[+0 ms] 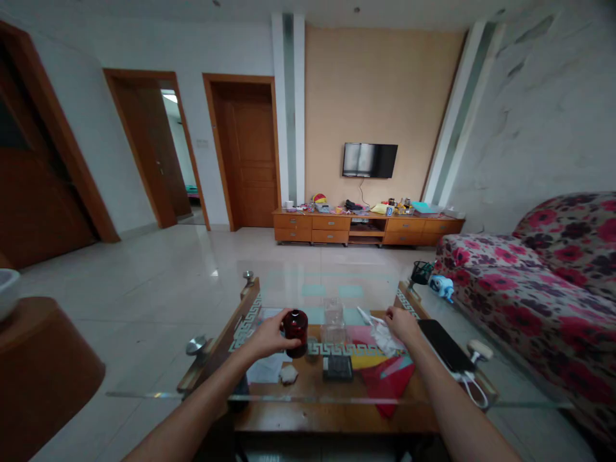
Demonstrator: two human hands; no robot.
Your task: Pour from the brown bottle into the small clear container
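My left hand point(272, 335) is wrapped round a dark red, glossy jar-like container point(296, 335) over the left half of the glass table. Over on the right, the fingers of my right hand point(400, 322) are curled together at the edge of a crumpled white sheet point(382, 337), thin like tissue or plastic film. Between the hands stand clear glass-like vessels point(333, 330). Nearer to me is a dark square box point(337, 367). A small whitish lump point(289, 374) and pale paper point(264, 370) show below the left hand.
A black phone-like device point(445, 346) with a white cable point(475, 390) lies right of my right forearm. Red and yellow material point(389, 385) shows at the table's front right. Beyond are a flowered sofa point(520, 276) and a long wooden cabinet point(332, 228); a brown stool point(43, 346) is at left.
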